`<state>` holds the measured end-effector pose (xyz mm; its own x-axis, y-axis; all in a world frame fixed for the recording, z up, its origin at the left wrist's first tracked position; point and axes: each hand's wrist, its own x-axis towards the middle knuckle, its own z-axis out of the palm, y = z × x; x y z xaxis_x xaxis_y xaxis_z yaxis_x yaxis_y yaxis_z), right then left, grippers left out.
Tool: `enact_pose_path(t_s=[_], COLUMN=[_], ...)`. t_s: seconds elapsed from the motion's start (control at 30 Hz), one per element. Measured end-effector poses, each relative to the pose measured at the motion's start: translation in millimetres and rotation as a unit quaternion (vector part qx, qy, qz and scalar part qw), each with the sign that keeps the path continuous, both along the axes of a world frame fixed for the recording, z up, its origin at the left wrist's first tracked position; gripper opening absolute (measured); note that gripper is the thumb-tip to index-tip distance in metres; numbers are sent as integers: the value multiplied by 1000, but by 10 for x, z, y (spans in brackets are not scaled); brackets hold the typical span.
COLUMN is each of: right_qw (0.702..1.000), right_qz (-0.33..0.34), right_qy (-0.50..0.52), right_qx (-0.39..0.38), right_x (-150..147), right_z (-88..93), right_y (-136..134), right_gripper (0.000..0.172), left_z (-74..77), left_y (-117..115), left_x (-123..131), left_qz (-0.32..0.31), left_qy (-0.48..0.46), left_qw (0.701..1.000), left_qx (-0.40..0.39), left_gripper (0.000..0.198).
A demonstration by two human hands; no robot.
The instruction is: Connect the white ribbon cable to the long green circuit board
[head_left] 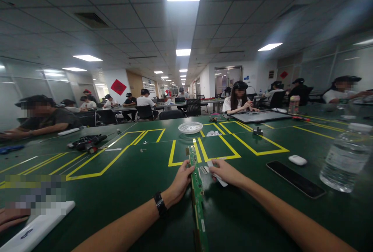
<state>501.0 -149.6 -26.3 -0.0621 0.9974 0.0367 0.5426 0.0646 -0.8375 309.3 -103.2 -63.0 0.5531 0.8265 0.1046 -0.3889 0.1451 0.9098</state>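
A long, narrow green circuit board (197, 193) points away from me above the green table. My left hand (181, 179), with a black band at its wrist, grips the board's left edge between thumb and fingers. To the right of the board, my right hand (226, 171) is closed on a flat white strip (222, 181). A small pale connector piece (204, 170) shows between the board and my right fingers. Whether it is joined to the strip I cannot tell.
Beyond the board stands a white basket (190, 128). At right are a black phone (295, 179), a white earbud case (297, 160) and a water bottle (345, 159). Another person's hand (13, 219) lies near a white object (39, 226) at left. Several people sit around.
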Motion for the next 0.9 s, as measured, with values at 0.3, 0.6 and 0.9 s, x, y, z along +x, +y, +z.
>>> enact_pose_path(t_s=[0.3, 0.6, 0.9], right_qw=[985, 970, 958], right_qz=[79, 89, 70], right_qy=[153, 217, 270], right_qx=[-25, -66, -67], right_x=[-86, -155, -155], right_z=[40, -61, -110], right_y=[-50, -52, -24], right_gripper=[24, 27, 32], left_z=[-19, 36, 31], left_y=[72, 2, 12], left_x=[29, 19, 12], left_qz=[11, 11, 17], left_qy=[-55, -25, -18], left_qw=[998, 999, 1000], left_qx=[-28, -20, -18], left_gripper=[25, 29, 29])
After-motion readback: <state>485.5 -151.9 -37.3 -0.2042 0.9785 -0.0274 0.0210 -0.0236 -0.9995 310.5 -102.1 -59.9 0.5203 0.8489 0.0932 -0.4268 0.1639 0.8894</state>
